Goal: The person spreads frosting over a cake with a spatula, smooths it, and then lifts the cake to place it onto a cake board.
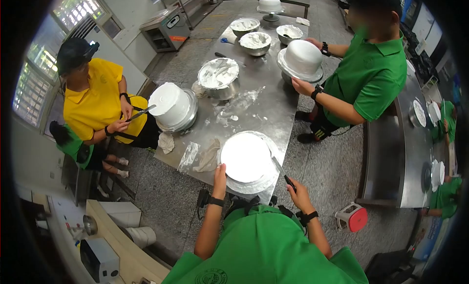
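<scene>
A round white-frosted cake point(245, 156) stands on a silvery turntable board point(267, 179) at the near end of the metal table. My left hand point(220, 180) is at the board's left edge, against the near left side of the cake; what its fingers grip is hard to make out. In my right hand point(299, 193) is the black handle of a spatula point(280, 167), its blade reaching the cake's right side. A crumpled cloth point(209, 157) and a smeared plastic sheet point(189, 156) lie left of the cake.
Metal bowls of white cream point(219, 75) stand farther up the table point(254, 100). A person in yellow point(102, 100) holds a spatula beside another cake point(172, 105) at left. A person in green point(369, 71) holds a cake board at right. A red-topped stool point(358, 219) stands on the floor.
</scene>
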A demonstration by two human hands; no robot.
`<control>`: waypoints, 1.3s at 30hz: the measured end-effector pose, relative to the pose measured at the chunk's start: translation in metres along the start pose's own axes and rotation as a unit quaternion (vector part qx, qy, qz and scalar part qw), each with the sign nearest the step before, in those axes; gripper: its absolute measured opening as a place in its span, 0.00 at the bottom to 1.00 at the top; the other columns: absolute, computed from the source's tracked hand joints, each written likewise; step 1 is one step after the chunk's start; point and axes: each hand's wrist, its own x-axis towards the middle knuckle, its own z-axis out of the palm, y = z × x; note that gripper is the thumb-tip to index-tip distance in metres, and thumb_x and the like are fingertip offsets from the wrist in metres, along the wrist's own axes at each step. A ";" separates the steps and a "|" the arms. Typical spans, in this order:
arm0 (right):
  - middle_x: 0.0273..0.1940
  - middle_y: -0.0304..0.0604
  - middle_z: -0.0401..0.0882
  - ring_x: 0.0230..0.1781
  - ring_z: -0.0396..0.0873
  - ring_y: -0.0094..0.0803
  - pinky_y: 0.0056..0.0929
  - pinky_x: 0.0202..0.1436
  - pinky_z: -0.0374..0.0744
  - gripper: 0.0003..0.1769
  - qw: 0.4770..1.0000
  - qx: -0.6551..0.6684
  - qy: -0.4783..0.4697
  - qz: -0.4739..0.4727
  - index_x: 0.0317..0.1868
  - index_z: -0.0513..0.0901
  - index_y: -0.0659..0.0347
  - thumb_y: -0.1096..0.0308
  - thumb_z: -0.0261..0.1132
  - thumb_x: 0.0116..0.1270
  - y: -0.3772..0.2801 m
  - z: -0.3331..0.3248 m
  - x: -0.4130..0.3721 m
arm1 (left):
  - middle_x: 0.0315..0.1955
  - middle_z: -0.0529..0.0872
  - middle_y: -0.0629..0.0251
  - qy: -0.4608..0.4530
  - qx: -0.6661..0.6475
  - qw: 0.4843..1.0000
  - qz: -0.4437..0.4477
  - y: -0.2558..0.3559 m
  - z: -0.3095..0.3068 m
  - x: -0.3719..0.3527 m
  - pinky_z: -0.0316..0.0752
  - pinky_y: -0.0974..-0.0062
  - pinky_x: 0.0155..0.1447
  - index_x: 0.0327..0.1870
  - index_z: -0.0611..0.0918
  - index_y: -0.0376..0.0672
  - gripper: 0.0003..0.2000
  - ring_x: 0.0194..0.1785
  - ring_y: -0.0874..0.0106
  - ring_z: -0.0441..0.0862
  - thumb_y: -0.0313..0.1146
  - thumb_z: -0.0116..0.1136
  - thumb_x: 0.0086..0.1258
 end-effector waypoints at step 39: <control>0.18 0.27 0.72 0.14 0.60 0.14 0.19 0.17 0.58 0.17 0.900 0.059 -0.317 0.292 0.56 0.84 0.56 0.61 0.63 0.70 -0.003 -0.175 0.054 | 0.55 0.80 0.65 -0.172 0.111 0.977 -0.065 0.067 0.003 0.048 0.71 0.73 0.62 0.60 0.75 0.35 0.20 0.59 0.74 0.76 0.43 0.50 0.80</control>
